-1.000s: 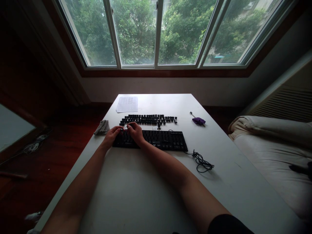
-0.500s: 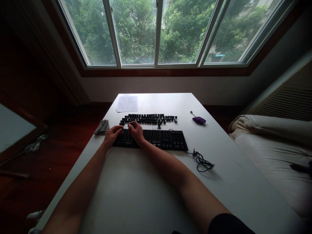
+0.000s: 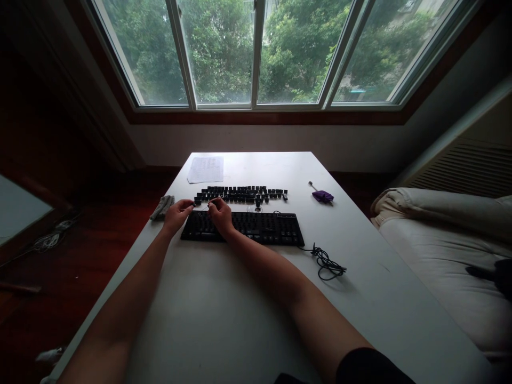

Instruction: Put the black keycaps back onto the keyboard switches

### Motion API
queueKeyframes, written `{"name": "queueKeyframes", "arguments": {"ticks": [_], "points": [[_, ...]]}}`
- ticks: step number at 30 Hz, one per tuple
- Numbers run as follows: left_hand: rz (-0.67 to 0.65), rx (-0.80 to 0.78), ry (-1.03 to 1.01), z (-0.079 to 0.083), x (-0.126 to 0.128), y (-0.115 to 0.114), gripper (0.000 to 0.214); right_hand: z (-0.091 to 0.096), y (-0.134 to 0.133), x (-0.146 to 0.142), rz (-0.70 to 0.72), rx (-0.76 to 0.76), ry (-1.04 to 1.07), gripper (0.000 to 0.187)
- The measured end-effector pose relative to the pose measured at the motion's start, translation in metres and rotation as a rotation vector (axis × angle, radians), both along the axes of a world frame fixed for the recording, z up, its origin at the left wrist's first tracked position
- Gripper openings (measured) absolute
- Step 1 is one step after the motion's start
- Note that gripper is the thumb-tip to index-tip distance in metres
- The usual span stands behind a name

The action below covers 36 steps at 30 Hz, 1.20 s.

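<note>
A black keyboard (image 3: 276, 229) lies across the white table with both hands at its left part. My left hand (image 3: 178, 215) is just off its upper left corner, thumb and finger pinched on a small dark keycap beside the left end of the loose keycaps (image 3: 236, 194). Over the keyboard's upper left area, my right hand (image 3: 221, 216) is closed around a thin wire tool, apparently a wire keycap puller (image 3: 205, 208); its grip is mostly hidden by the fingers. Several rows of black keycaps are laid out just beyond the keyboard.
A grey cloth (image 3: 162, 207) lies at the table's left edge, and a printed sheet (image 3: 205, 169) at the far left. A purple cloth item (image 3: 322, 197) with a small brush-like stick is at the right. The keyboard's coiled cable (image 3: 328, 263) rests near its right end.
My left hand has moved left and slightly away from me, parting from my right hand toward the keycap rows. My right hand stays over the keyboard. The view has shifted slightly.
</note>
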State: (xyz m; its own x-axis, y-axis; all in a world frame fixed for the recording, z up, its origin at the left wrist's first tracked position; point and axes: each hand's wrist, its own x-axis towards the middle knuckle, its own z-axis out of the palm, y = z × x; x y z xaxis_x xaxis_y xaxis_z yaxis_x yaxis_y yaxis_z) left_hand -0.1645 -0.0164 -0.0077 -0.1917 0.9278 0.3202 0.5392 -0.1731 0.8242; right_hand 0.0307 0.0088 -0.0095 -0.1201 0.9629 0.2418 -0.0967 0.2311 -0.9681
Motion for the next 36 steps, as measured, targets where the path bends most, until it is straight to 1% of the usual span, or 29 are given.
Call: {"name": "queueKeyframes", "arguments": {"ticks": [4, 7, 8, 10, 12, 17, 24, 36], "points": [[0.055, 0.012, 0.243, 0.002, 0.005, 0.019, 0.03, 0.004, -0.003, 0.003, -0.013, -0.003, -0.022, 0.021], [0.0, 0.077, 0.476, 0.004, 0.01, 0.034, 0.024, 0.005, -0.003, 0.004, -0.018, -0.006, -0.034, 0.022], [-0.026, 0.077, 0.529, 0.004, 0.011, 0.039, 0.023, 0.005, -0.003, 0.004, -0.018, -0.003, -0.037, 0.022], [-0.056, 0.053, 0.601, 0.003, 0.012, 0.048, 0.022, 0.004, -0.002, 0.004, -0.016, 0.002, -0.045, 0.022], [-0.059, 0.021, 0.652, 0.001, 0.011, 0.054, 0.023, 0.002, -0.001, 0.003, -0.018, 0.003, -0.051, 0.021], [-0.064, -0.022, 0.72, -0.005, 0.007, 0.064, 0.022, -0.001, 0.0, 0.001, -0.008, -0.024, -0.032, 0.021], [-0.028, -0.038, 0.764, -0.011, 0.01, 0.067, 0.021, -0.003, 0.001, 0.001, -0.001, -0.014, -0.037, 0.021], [0.018, -0.06, 0.808, -0.007, 0.01, 0.068, 0.02, -0.002, -0.001, 0.002, -0.012, 0.005, -0.052, 0.021]]}}
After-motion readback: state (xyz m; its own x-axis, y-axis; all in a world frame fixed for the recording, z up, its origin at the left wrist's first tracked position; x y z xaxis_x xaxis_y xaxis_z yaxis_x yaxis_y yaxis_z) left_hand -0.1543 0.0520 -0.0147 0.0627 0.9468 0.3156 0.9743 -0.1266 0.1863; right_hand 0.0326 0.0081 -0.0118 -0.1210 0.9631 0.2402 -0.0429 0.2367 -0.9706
